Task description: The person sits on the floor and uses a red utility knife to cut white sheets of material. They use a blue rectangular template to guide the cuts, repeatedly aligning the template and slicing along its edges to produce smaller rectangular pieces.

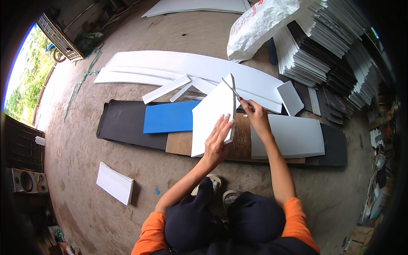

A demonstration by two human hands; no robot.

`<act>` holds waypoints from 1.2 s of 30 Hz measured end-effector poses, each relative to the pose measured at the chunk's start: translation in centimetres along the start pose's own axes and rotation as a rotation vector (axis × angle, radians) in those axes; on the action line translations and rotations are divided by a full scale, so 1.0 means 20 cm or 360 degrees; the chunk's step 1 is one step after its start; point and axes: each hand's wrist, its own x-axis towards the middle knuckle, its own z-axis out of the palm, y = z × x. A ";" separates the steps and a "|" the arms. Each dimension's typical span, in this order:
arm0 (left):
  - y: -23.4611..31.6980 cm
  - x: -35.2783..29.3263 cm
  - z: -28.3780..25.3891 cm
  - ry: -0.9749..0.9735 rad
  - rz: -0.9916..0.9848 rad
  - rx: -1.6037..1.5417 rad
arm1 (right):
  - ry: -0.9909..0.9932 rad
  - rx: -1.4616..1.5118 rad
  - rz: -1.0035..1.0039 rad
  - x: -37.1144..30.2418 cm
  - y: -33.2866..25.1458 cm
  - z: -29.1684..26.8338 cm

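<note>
My left hand point(216, 138) lies with its fingers stretched along the face of a white board point(210, 112), near the board's right edge. The left thumb is hidden. My right hand point(256, 115) is closed around the red handle of a thin-bladed knife point(232, 89). Its blade slants up and left across the upper right edge of the white board. Whether the blade is cutting in, I cannot tell. Beneath the board are a brown wooden plank point(178, 143) and part of a blue board point(168, 117).
Long white sheets point(170, 61) and narrow white strips point(165, 89) lie beyond the work. A light grey panel point(289, 136) is on the right, over a dark base point(123, 123). Stacked boards point(304, 57) and a white sack point(259, 29) stand far right. Another white stack point(114, 182) lies front left.
</note>
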 end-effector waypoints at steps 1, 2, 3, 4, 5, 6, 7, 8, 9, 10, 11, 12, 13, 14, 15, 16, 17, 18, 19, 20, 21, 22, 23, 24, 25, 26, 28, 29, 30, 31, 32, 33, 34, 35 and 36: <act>0.01 0.01 0.01 -0.0035 -0.0003 0.0031 | -0.0057 0.0169 0.0113 -0.01 0.02 -0.01; 0.01 0.00 0.02 -0.0067 0.0006 0.0051 | -0.0102 0.0334 0.0232 -0.02 0.05 -0.02; 0.00 0.00 0.03 -0.0101 0.0016 0.0069 | -0.0197 0.0579 0.0542 -0.05 0.08 -0.03; 0.00 0.00 0.04 -0.0136 0.0028 0.0086 | -0.0262 0.0695 0.0761 -0.06 0.11 -0.05; 0.00 0.00 0.06 -0.0184 -0.0015 0.0102 | -0.0314 0.0805 0.0992 -0.09 0.15 -0.07; 0.01 -0.01 0.07 -0.0233 -0.0056 0.0117 | -0.0339 0.0786 0.1132 -0.12 0.19 -0.10; 0.01 -0.02 0.09 -0.0284 -0.0095 0.0131 | -0.0361 0.0768 0.1273 -0.15 0.23 -0.11; -0.03 -0.07 0.13 -0.0428 -0.0147 0.0132 | -0.0246 0.0746 0.1187 -0.19 0.27 -0.10; -0.06 -0.12 0.15 -0.0527 -0.0165 0.0243 | -0.0139 0.0724 0.1095 -0.23 0.31 -0.09; -0.08 -0.17 0.17 -0.0626 -0.0180 0.0355 | -0.0106 0.0630 0.1070 -0.26 0.35 -0.10; -0.10 -0.22 0.19 -0.0729 -0.0201 0.0462 | -0.0079 0.0532 0.1053 -0.30 0.39 -0.11; -0.13 -0.26 0.21 -0.0859 -0.0259 0.0471 | -0.0099 0.0327 0.1078 -0.34 0.43 -0.12; -0.15 -0.30 0.24 -0.0981 -0.0227 0.0671 | -0.0131 0.0294 0.1144 -0.39 0.47 -0.13; -0.17 -0.35 0.25 -0.1045 -0.0203 0.0751 | -0.0172 0.0266 0.1203 -0.43 0.48 -0.14; -0.19 -0.39 0.27 -0.1109 -0.0179 0.0831 | -0.0215 0.0238 0.1260 -0.46 0.49 -0.14; -0.21 -0.43 0.28 -0.1105 -0.0158 0.0802 | -0.0205 0.0304 0.1323 -0.51 0.53 -0.14; -0.22 -0.45 0.30 -0.1125 -0.0144 0.0853 | -0.0218 0.0189 0.1339 -0.54 0.57 -0.14; -0.22 -0.47 0.32 -0.1143 -0.0130 0.0904 | -0.0234 0.0074 0.1352 -0.57 0.61 -0.15; -0.23 -0.49 0.35 -0.1161 -0.0117 0.0954 | -0.0251 -0.0043 0.1363 -0.61 0.65 -0.15; -0.23 -0.49 0.35 -0.1223 -0.0069 0.1141 | -0.0204 -0.0121 0.1276 -0.63 0.65 -0.13; -0.24 -0.49 0.35 -0.1253 -0.0145 0.1060 | -0.0157 -0.0200 0.1187 -0.65 0.65 -0.10; -0.24 -0.50 0.34 -0.1282 -0.0222 0.0978 | -0.0109 -0.0278 0.1099 -0.67 0.65 -0.08; -0.24 -0.49 0.34 -0.1306 -0.0292 0.0888 | -0.0080 -0.0359 0.1013 -0.70 0.66 -0.07; -0.25 -0.48 0.35 -0.1381 -0.0294 0.0975 | -0.0052 -0.0439 0.0926 -0.72 0.68 -0.06; -0.24 -0.48 0.36 -0.1376 -0.0345 0.0927 | -0.0023 -0.0520 0.0840 -0.74 0.69 -0.05; -0.22 -0.47 0.36 -0.1371 -0.0397 0.0883 | -0.0048 -0.0577 0.0784 -0.75 0.69 -0.05; -0.22 -0.47 0.37 -0.1312 -0.0443 0.0815 | -0.0033 -0.0683 0.0712 -0.76 0.68 -0.02; -0.23 -0.48 0.36 -0.1255 -0.0446 0.0807 | -0.0034 -0.0723 0.0666 -0.75 0.65 -0.01; -0.25 -0.49 0.35 -0.1197 -0.0451 0.0799 | -0.0141 -0.0832 0.0685 -0.74 0.63 -0.01; -0.27 -0.50 0.32 -0.1076 -0.0519 0.0767 | -0.0184 -0.0968 0.0679 -0.74 0.60 -0.01; -0.29 -0.50 0.29 -0.0947 -0.0581 0.0727 | -0.0223 -0.1114 0.0668 -0.72 0.54 -0.04; -0.31 -0.50 0.25 -0.0815 -0.0645 0.0688 | -0.0264 -0.1260 0.0651 -0.70 0.50 -0.04; -0.32 -0.51 0.20 -0.0572 -0.0719 0.0666 | -0.0167 -0.1353 0.0488 -0.71 0.51 -0.03; -0.36 -0.51 0.11 -0.0350 -0.0757 0.0539 | -0.0126 -0.1270 0.0433 -0.69 0.48 -0.03; -0.41 -0.53 0.05 -0.0064 -0.0848 0.0461 | -0.0096 -0.1184 0.0377 -0.65 0.44 -0.01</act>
